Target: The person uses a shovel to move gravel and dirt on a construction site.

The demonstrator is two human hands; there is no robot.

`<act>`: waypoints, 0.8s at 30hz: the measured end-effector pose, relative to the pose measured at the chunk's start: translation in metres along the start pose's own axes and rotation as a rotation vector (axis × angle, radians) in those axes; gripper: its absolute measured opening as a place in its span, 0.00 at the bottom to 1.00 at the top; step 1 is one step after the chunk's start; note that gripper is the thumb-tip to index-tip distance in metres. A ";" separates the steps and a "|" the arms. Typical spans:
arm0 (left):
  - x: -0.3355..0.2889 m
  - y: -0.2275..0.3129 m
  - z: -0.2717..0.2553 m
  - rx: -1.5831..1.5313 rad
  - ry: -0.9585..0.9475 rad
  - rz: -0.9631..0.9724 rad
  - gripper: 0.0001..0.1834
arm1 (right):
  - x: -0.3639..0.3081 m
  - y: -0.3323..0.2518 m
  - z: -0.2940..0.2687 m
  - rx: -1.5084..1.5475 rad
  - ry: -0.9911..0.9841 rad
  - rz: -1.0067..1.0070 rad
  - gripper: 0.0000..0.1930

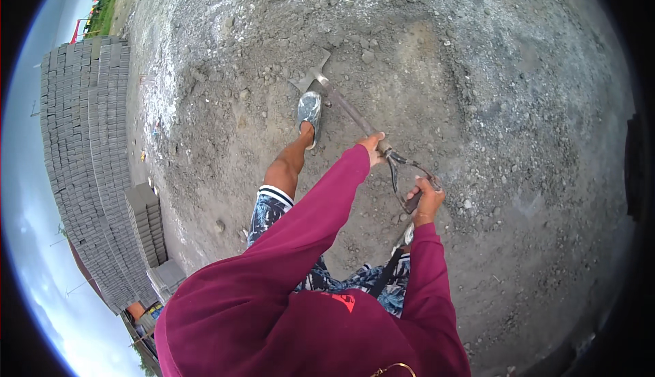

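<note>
Outdoors we go, onto rough grey ground (pixel 477 90) of dirt, gravel and scattered stones, and right in the middle of it stands the shovel (pixel 355 114). Its blade (pixel 310 73) is down in the soil, shaft slanting back toward the person. Left hand (pixel 372 148) sits on the lower end of the shaft, just above the D-shaped handle (pixel 408 182), fingers curled shut around it. Right hand (pixel 426 199) is wrapped tight on the grip at the back of that handle, fist closed. Both sleeves are maroon, coming up from a maroon hooded top (pixel 307 309). Just beside the blade, on its left, a grey shoe (pixel 309 111) is planted, bare leg above it, and patterned blue shorts (pixel 273 210) show nearer the body. Far left of the shovel, well apart from it, tall stacks of grey paving blocks (pixel 85 145) rise in rows, with a lower pile (pixel 147 223) in front of them. Pale sky curves round the left rim beyond.
</note>
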State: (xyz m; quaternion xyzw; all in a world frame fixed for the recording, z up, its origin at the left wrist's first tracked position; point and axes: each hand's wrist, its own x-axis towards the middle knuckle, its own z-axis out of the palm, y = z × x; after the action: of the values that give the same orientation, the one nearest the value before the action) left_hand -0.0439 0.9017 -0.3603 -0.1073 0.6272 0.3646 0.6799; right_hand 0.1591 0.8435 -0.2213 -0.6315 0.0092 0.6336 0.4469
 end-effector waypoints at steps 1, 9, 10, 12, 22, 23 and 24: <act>-0.007 -0.002 0.013 0.060 -0.091 -0.098 0.31 | 0.020 0.002 -0.015 -0.053 0.109 -0.037 0.06; 0.106 0.109 -0.065 -0.232 0.110 -0.093 0.39 | 0.039 0.063 -0.003 -0.227 0.485 -0.039 0.02; 0.125 0.122 -0.066 -0.327 0.152 -0.055 0.34 | 0.028 0.067 0.005 -0.178 0.508 -0.011 0.02; 0.151 0.138 -0.079 -0.134 0.257 0.027 0.24 | 0.005 0.070 0.015 -0.088 0.535 0.046 0.03; 0.137 0.268 -0.126 0.113 0.449 0.103 0.09 | -0.005 0.113 0.113 -0.074 0.447 0.084 0.08; 0.132 0.273 -0.137 0.132 0.487 0.114 0.09 | -0.010 0.115 0.114 -0.069 0.439 0.102 0.09; 0.127 0.271 -0.140 0.147 0.525 0.121 0.09 | -0.015 0.117 0.110 -0.068 0.433 0.117 0.10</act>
State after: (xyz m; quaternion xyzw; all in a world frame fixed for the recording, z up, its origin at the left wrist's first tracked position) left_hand -0.3301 1.0557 -0.4211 -0.1106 0.8118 0.3179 0.4771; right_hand 0.0016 0.8286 -0.2514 -0.7658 0.1202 0.5082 0.3753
